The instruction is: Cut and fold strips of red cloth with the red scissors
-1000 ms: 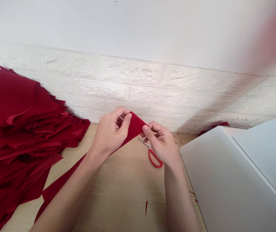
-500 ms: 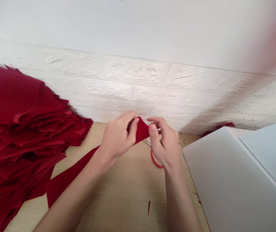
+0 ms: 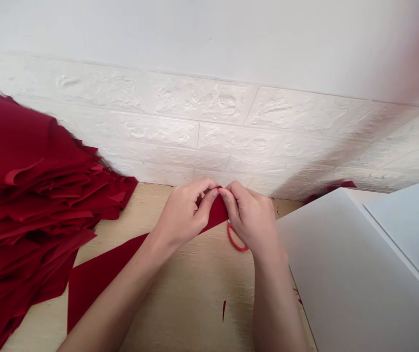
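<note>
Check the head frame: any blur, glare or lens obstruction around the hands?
Head view: left hand and right hand sharp, pinching the red strip; soft even light, no glare, faint shadows on the table; a blurred reddish smear fogs the top right corner; brick wall lines look slightly bowed.

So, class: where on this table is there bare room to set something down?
Bare wood nearest the camera, between the red strip and white board. Crowded: red sheet pile at left, scissors by the right hand.
</note>
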The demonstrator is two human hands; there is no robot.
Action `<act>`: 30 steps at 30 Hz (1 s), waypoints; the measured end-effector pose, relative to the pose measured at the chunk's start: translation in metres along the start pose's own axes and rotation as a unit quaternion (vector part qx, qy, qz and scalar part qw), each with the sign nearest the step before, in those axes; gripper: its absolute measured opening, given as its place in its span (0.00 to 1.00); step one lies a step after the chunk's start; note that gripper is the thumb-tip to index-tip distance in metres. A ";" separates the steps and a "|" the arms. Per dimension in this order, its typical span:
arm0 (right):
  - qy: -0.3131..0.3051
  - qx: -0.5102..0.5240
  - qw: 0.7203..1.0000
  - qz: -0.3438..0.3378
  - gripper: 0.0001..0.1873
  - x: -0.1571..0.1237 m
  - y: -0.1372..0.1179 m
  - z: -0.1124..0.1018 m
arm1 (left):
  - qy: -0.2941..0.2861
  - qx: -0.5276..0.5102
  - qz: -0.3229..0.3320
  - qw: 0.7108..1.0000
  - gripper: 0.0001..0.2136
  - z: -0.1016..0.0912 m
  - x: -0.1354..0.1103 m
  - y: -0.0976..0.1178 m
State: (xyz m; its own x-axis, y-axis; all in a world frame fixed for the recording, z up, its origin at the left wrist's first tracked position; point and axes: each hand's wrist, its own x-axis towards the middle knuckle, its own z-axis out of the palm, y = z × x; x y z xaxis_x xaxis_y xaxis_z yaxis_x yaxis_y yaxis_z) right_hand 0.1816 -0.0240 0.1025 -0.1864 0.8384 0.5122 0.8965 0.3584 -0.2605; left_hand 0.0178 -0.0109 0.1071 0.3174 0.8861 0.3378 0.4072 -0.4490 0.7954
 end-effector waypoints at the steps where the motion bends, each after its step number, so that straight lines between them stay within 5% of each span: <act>1: -0.001 -0.007 1.000 0.005 0.23 0.000 0.000 0.000 | 0.003 0.004 0.001 1.000 0.10 -0.001 0.000 0.000; 13: -0.045 -0.051 0.997 -0.034 0.21 0.000 0.001 -0.007 | -0.027 -0.024 -0.033 0.999 0.09 -0.003 0.000 -0.002; 22: -0.058 -0.094 0.993 -0.031 0.32 -0.001 -0.003 -0.008 | -0.057 -0.010 -0.027 0.998 0.10 0.001 -0.003 -0.001; 30: 0.012 0.006 0.999 -0.050 0.30 -0.003 0.002 -0.001 | -0.067 -0.018 -0.063 0.996 0.12 -0.002 -0.014 -0.015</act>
State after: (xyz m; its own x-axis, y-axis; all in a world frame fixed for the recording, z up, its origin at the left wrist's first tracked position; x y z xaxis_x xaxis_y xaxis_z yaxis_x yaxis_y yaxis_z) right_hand 0.1846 -0.0260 0.1009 -0.2655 0.7880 0.5554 0.8688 0.4453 -0.2165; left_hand 0.0057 -0.0159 0.0911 0.3783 0.9108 0.1654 0.4211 -0.3285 0.8454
